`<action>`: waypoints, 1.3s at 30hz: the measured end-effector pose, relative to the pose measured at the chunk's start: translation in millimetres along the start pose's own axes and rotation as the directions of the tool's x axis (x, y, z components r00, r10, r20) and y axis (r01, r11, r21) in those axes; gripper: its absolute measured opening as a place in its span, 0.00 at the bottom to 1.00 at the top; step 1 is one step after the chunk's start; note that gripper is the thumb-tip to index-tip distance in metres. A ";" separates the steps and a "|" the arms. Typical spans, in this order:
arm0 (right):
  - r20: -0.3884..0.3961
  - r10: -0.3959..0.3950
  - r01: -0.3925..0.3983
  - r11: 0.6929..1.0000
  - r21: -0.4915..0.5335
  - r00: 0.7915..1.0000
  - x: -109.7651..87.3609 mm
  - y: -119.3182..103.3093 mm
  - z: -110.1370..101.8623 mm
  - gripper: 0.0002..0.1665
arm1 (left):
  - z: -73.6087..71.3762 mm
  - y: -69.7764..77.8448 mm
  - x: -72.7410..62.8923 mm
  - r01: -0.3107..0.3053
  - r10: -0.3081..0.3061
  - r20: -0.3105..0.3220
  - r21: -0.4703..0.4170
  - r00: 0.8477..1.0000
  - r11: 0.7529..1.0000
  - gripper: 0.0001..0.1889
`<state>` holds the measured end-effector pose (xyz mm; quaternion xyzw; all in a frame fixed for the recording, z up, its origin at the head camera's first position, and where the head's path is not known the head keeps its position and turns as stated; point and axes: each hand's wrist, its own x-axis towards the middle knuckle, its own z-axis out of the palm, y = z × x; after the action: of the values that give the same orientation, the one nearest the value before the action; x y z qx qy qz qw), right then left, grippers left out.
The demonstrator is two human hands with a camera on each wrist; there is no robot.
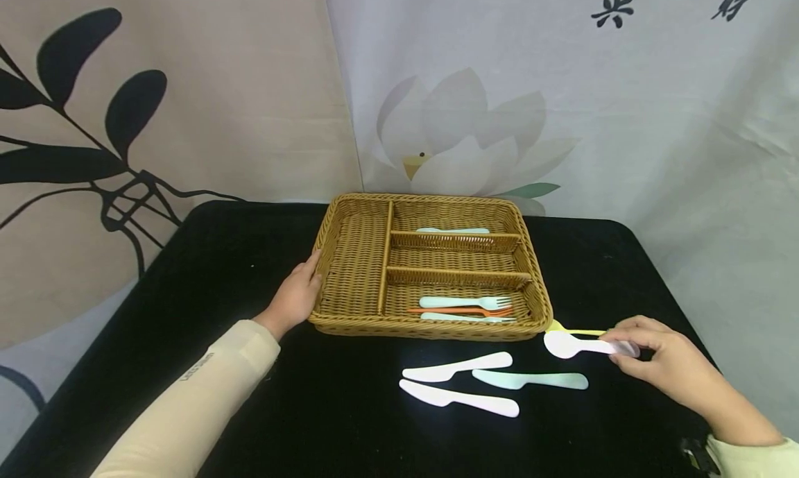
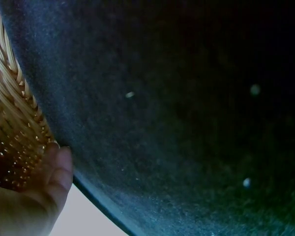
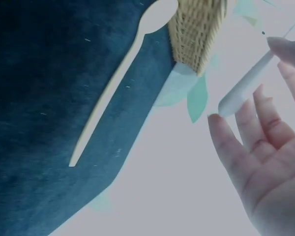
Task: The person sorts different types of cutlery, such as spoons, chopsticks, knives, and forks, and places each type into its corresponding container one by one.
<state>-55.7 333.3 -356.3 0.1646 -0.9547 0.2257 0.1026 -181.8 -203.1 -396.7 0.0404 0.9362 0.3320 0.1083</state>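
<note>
My left hand (image 1: 295, 294) rests against the left side of a brown woven basket (image 1: 352, 263). In the left wrist view, its extended fingers (image 2: 63, 167) touch the basket's outer wall (image 2: 7, 98). To the right of the basket, my right hand (image 1: 664, 360) pinches a white spoon (image 1: 564, 345) near the handle's end. The spoon's bowl points left toward the basket's front right corner. The right wrist view shows this spoon (image 3: 246, 88) between thumb and fingertips. A yellow spoon (image 3: 108, 93) lies on the black table just behind it, bowl near the basket.
Two white knives (image 1: 458, 398) and a light green knife (image 1: 530, 379) lie before the basket. Its front compartment contains pale green forks (image 1: 462, 302) and an orange fork (image 1: 437, 310); a pale green utensil (image 1: 452, 230) is in the back one. A printed cloth (image 1: 250, 82) hangs behind the table.
</note>
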 end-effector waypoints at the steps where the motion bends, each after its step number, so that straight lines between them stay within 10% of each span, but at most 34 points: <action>1: -0.009 -0.014 0.014 1.000 0.007 1.000 3.7 0.0 -1.6 0.18 | 0.0 -0.3 0.0 0.001 -0.001 -0.001 -0.001 1.000 1.000 0.29; 39: 0.085 -0.009 0.008 1.000 0.002 0.996 144.4 -35.4 -4.6 0.09 | 0.1 -1.3 -0.3 0.012 -0.012 0.006 -0.029 1.000 0.999 0.29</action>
<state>-175.9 266.8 -299.2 0.1782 -0.9573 0.2187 0.0627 -181.5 -204.1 -397.6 0.0341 0.9311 0.3448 0.1137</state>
